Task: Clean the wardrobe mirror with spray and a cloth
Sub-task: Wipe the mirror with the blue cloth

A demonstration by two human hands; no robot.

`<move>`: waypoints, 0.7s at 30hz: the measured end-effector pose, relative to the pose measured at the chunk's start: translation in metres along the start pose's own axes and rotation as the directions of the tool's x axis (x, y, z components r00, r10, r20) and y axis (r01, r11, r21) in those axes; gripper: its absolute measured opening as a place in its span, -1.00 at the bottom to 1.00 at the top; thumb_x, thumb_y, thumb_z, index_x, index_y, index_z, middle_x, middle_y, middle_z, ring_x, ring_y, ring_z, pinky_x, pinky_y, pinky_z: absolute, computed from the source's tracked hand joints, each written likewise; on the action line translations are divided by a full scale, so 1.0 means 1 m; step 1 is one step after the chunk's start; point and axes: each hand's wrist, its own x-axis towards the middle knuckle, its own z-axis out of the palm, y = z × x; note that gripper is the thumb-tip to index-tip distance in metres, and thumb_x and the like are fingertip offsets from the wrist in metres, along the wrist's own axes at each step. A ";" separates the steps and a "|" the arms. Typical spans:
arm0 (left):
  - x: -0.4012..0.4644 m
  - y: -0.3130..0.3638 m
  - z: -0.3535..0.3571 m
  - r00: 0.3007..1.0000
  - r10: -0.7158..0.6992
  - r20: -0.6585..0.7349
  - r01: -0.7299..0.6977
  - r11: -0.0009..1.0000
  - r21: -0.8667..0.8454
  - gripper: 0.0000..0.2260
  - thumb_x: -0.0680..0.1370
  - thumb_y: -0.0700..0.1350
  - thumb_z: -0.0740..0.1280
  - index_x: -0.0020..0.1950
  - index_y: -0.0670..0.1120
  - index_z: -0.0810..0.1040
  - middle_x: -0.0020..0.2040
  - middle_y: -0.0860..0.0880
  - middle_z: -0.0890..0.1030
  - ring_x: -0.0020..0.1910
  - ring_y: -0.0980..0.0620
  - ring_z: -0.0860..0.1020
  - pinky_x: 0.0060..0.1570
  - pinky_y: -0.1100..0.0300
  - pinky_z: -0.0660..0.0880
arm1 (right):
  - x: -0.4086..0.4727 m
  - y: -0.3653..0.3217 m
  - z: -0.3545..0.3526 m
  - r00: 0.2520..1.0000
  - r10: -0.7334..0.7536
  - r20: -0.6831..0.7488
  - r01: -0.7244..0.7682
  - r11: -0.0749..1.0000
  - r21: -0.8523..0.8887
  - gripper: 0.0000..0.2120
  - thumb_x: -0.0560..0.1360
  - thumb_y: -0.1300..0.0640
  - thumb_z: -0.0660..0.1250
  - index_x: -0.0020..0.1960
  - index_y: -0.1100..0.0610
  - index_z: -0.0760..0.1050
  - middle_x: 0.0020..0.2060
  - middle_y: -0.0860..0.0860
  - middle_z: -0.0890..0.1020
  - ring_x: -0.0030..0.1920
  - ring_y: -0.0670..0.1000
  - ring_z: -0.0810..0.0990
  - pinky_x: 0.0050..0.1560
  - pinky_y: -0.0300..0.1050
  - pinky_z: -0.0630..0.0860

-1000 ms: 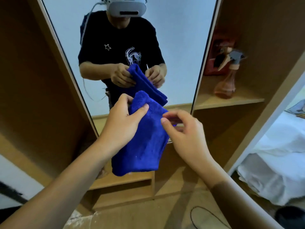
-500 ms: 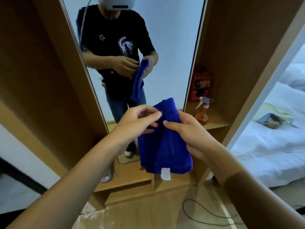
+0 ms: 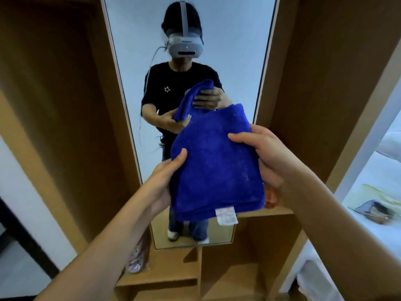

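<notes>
So the blue cloth point(image 3: 217, 166) is sitting dead centre of the frame now, folded into a thick flat pad with its white tag hanging off the lower edge. Half a second back it was dangling long and loose between pinched fingertips, and a second back it was still being bunched up, so the folding looks basically done. My guess is that means it's about ready to go on the glass, though no spray has gone on that I can see.

Left hand point(image 3: 165, 181) is at the cloth's lower-left edge, thumb laid over the front and the fingers tucked behind, so it's a pinch on the pad. Right hand point(image 3: 267, 153) comes in from the right side, fingers stretched flat across the upper face, thumb hidden behind, clamping that edge. Both forearms run up from the bottom corners of the frame, held out in front of the chest.

The mirror point(image 3: 227, 40) fills the upper middle, just behind the cloth, not touched yet. The spray bottle point(image 3: 270, 198) is mostly hidden, only an orange bit peeking out right of the cloth on the shelf point(image 3: 275, 211)
</notes>
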 end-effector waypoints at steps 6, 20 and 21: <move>0.025 0.047 0.031 0.934 0.338 -0.119 -0.327 0.940 0.100 -0.68 0.55 -0.01 0.34 0.27 -0.06 0.52 0.09 -0.02 0.68 0.02 0.03 0.67 -0.10 0.18 0.62 | 0.029 -0.026 -0.016 0.953 -0.271 -0.137 0.249 0.955 -0.160 -0.76 0.56 0.19 0.35 0.21 0.16 0.51 0.03 0.09 0.69 0.01 0.09 0.69 -0.03 0.01 0.65; 0.069 0.240 0.121 0.329 0.944 -0.002 -0.698 0.244 0.673 -0.80 0.63 0.11 0.16 0.14 0.01 0.35 -0.06 0.22 0.45 -0.14 0.28 0.46 -0.26 0.52 0.34 | 0.116 -0.185 0.015 0.530 -0.821 -0.214 0.623 0.548 -0.558 -0.57 0.54 -0.01 0.36 0.36 0.03 0.35 0.01 -0.23 0.50 -0.02 -0.23 0.54 -0.13 -0.35 0.54; 0.071 0.252 0.126 0.294 0.956 0.012 -0.684 0.202 0.701 -0.79 0.64 0.10 0.15 0.15 0.00 0.35 -0.05 0.20 0.44 -0.16 0.27 0.45 -0.29 0.55 0.34 | 0.120 -0.195 0.017 0.512 -0.833 -0.208 0.630 0.529 -0.569 -0.58 0.55 0.00 0.36 0.35 0.03 0.35 -0.02 -0.25 0.49 -0.05 -0.26 0.53 -0.17 -0.40 0.52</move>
